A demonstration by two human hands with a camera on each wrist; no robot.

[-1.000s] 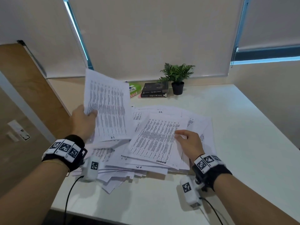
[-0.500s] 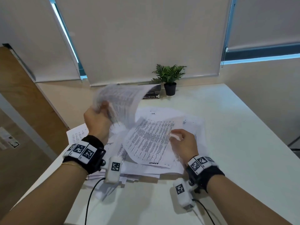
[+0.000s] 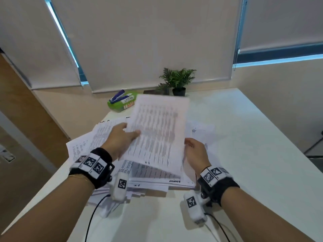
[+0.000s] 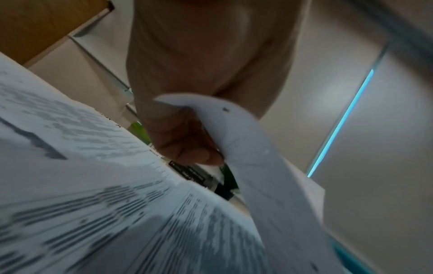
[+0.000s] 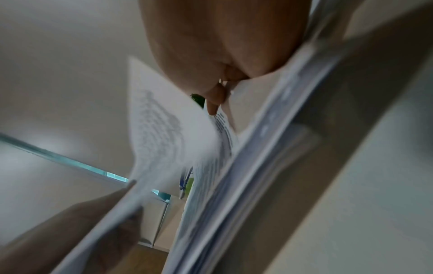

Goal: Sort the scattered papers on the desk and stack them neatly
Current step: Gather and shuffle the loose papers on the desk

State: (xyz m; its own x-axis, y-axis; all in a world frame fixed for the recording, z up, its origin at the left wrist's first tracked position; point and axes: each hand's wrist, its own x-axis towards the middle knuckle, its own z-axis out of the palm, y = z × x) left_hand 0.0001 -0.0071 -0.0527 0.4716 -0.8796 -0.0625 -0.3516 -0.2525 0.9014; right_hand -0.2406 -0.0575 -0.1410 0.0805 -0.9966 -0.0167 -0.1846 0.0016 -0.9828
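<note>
On a white desk [image 3: 253, 154] backed by drawn blinds [image 3: 148, 41], a printed sheet [image 3: 157, 133] is held at frame centre over the scattered papers [image 3: 104, 137], pinched by the left hand [image 3: 118, 140] and the right hand [image 3: 195, 151] at its edges.

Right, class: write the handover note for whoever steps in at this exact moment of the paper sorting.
Left hand: grips the lifted printed sheets by their left edge, above the pile.
Right hand: at the sheets' right edge; grip unclear.
Loose paper pile: fanned unevenly across the white desk.
Done: one handful gathered.
Left: collect the remaining papers, square the edges, set down one neat stack.
</note>
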